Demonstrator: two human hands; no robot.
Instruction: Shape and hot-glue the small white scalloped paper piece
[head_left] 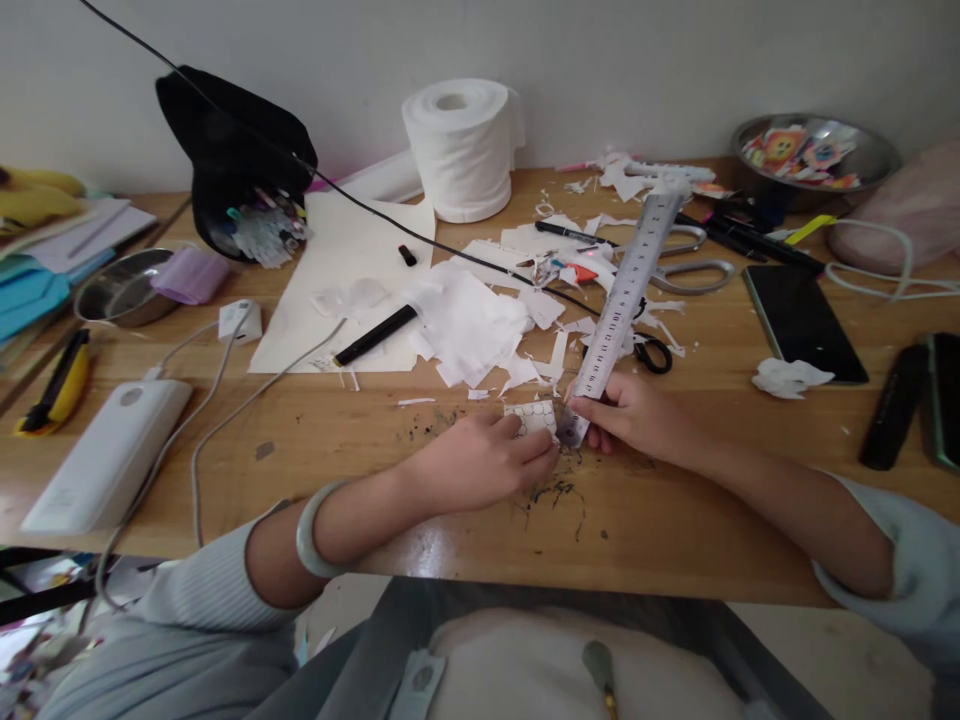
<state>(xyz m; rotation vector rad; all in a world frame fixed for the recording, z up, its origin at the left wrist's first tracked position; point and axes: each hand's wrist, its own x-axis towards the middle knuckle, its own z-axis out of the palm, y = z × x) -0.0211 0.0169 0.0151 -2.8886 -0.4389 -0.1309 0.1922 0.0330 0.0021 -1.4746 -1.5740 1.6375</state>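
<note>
Near the middle of the wooden desk, a small white piece (pixel 534 416) with rows of drawn circles lies under the fingers of my left hand (pixel 480 460). Those fingers are bent and pressed together on it. My right hand (pixel 637 415) grips the lower end of a clear ruler (pixel 626 290) between thumb and fingers. The ruler slants up and away to the right, its lower end close beside the circled piece. Dark marks (pixel 559 495) stain the wood just below my hands.
Paper scraps (pixel 472 320), a black marker (pixel 375 335) and scissors (pixel 694 275) lie beyond my hands. A paper roll (pixel 457 150) stands at the back. A phone (pixel 806 322) and metal bowl (pixel 814 150) are right; a power bank (pixel 109 455) and cables are left.
</note>
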